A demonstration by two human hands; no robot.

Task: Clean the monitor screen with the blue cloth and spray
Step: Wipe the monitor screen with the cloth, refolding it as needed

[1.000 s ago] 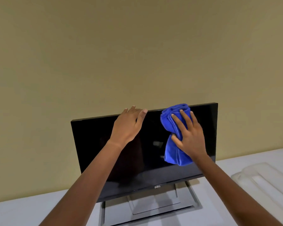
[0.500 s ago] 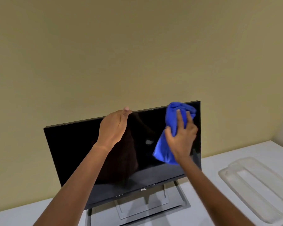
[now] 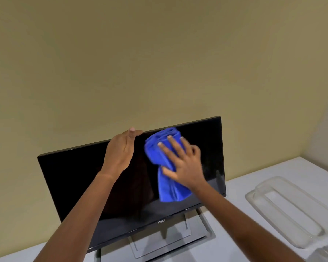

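Head view: the monitor (image 3: pixel 74 176) stands on a white table (image 3: pixel 273 176) against a plain wall (image 3: pixel 159 53), its dark screen facing the camera and slanting in the picture, with its right end higher. The blue cloth (image 3: pixel 169 188), bunched into a long fold, lies against the glass at about 2 o'clock from the screen's middle, its top end close under the upper edge. The right hand (image 3: pixel 186 167) is flat on the cloth, fingers straight and spread, pressing it to the screen; the hand is slightly blurred. The left hand (image 3: pixel 119 150) is at 12 o'clock on the screen, fingers nearly straight and together, the tips lying over the monitor's top edge; it holds nothing else. The two hands are near each other but apart. Below the screen, at 6 o'clock, is the grey stand (image 3: pixel 169 237). A clear plastic tray (image 3: pixel 292 208) lies on the table at 4 o'clock from the monitor, well apart from it.
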